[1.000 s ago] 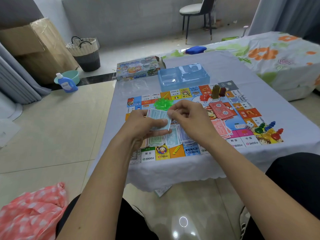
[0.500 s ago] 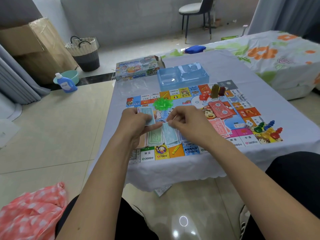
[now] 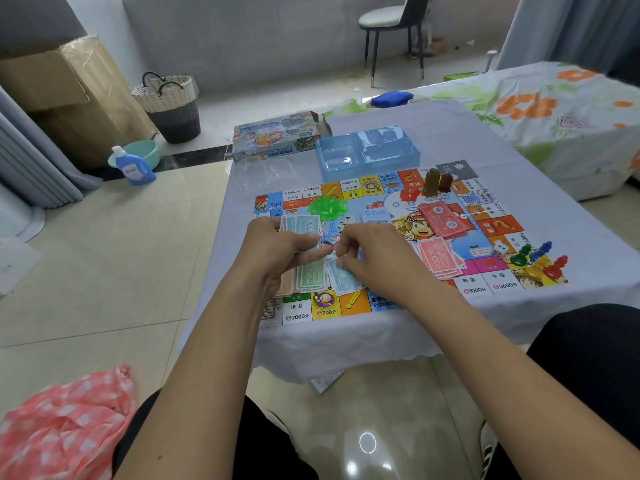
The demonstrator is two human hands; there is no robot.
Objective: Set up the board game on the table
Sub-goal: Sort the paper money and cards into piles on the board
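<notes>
The colourful game board (image 3: 498, 226) lies flat on a low table covered with a pale cloth (image 3: 540, 188). My left hand (image 3: 277, 251) grips a stack of play-money notes (image 3: 301, 225) above the board's near left part. My right hand (image 3: 377, 258) hovers beside it with fingers curled, fingertips pinching a blue note (image 3: 343, 277) on a pile. A green note pile (image 3: 310, 275) lies under my hands. Red notes (image 3: 438, 258) and a second red note pile (image 3: 443, 218) lie to the right. Green houses (image 3: 327, 206), red pieces (image 3: 410, 195), a die (image 3: 499, 250) and coloured pawns (image 3: 536, 258) sit on the board.
A blue plastic tray (image 3: 367, 150) and the game box (image 3: 277, 135) stand beyond the board. A floral-covered bed (image 3: 561, 109) is at right. On the floor left are a detergent bottle (image 3: 133, 168), a woven basket (image 3: 169, 105), a cardboard box (image 3: 65, 91); a chair (image 3: 394, 26) stands behind.
My hands dropped from above the board towards the note piles. The right hand went from the held stack down to the blue pile; the left hand shifted slightly left with its stack.
</notes>
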